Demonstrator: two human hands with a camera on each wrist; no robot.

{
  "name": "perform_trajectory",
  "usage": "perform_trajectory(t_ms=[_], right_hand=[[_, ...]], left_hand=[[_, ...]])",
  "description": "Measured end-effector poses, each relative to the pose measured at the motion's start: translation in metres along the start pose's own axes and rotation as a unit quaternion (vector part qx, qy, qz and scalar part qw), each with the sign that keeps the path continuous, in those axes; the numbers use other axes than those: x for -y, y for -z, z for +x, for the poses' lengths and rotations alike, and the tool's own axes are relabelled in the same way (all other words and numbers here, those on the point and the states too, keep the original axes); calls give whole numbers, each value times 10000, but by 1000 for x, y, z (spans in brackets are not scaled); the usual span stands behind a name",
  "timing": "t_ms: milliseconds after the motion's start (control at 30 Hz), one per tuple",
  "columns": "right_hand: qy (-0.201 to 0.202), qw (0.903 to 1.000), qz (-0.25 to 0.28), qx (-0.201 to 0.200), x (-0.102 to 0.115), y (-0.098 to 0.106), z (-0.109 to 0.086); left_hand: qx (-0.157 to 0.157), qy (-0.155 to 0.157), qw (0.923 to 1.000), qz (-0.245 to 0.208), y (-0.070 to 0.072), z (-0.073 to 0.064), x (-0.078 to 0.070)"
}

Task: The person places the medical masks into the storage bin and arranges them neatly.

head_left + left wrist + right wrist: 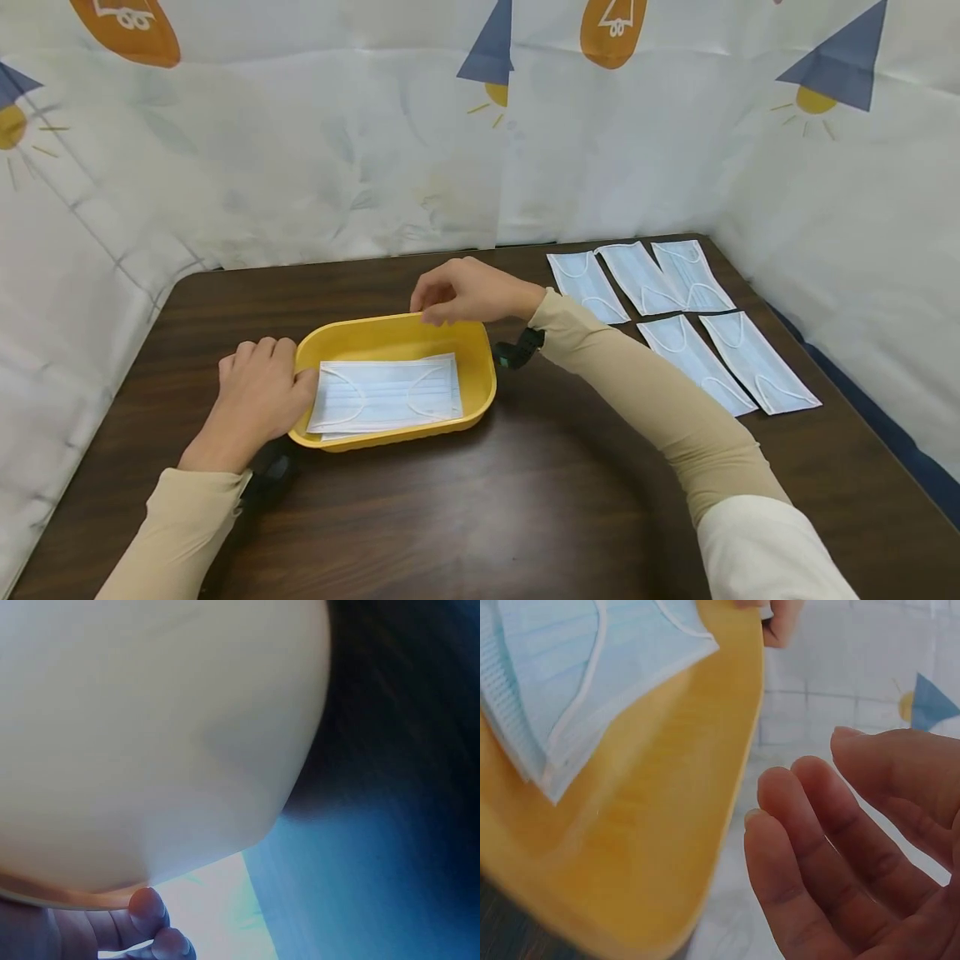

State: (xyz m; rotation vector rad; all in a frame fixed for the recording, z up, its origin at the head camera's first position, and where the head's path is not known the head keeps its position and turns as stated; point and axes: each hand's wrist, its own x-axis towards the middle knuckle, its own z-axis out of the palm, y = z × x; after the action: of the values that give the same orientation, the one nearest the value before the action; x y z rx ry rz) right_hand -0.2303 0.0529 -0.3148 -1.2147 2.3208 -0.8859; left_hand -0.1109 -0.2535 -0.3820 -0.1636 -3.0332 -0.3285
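Note:
A yellow plastic basin stands on the dark table. Pale blue face masks with white ear loops lie stacked flat inside it. At the basin's left rim, my left hand grips the edge, thumb toward the inside and fingers outside; fingertips show by the rim in the left wrist view. Over the basin's back right rim hovers my right hand, its fingers loosely bent and holding nothing. The right wrist view has those fingers apart from the basin wall, with a gap to the thumb.
Several more face masks lie spread in two rows at the table's right back, beyond my right forearm. White printed cloth hangs behind the table and along its sides.

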Motion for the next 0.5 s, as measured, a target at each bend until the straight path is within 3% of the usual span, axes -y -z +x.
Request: perform_trajectory(t_ms=[267,500], right_hand=[[-467,9955,434,-699,-16,14,-26],[-765,9798,679,-1718,-37,21,-53]], left_hand=[[-79,-10,10000,-20,0,-2,1],[-93,-22,10000,-25,-1,-1,-1]])
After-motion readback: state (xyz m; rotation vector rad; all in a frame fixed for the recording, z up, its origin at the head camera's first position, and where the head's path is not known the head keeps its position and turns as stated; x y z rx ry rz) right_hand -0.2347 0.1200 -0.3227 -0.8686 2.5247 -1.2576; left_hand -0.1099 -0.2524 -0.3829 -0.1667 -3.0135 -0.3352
